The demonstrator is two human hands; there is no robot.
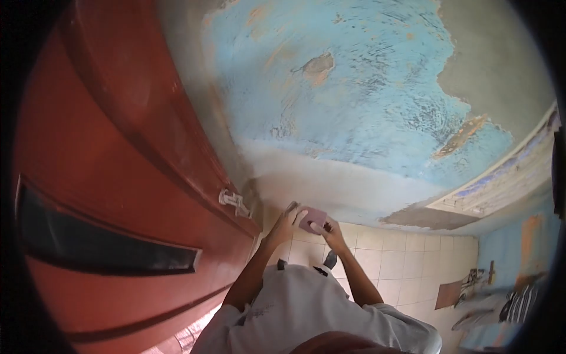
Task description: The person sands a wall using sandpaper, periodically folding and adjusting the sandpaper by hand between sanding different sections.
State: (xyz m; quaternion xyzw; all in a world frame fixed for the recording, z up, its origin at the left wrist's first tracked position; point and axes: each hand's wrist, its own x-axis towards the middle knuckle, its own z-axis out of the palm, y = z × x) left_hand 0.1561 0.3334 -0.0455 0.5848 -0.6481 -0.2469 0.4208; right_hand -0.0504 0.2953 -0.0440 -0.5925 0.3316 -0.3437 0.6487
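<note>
A small reddish-purple sheet that looks like sandpaper (316, 216) is held in front of my body at waist height. My left hand (287, 222) grips its left side, thumb on top and fingers mostly behind it. On the right side my right hand (332, 233) pinches it, with the thumb lying across its lower part. Whether the sheet is folded or wrapped round a block, I cannot tell. Beyond both hands rises a wall (354, 76) with scuffed light-blue paint, grey patches and chipped spots.
A red door (118, 147) with a metal handle (234, 202) and a dark glass strip (106, 230) stands at left. Pale floor tiles (401, 256) lie below. At right are a framed wall panel (501, 171), a brown board (448, 295) and hanging striped cloth (522, 304).
</note>
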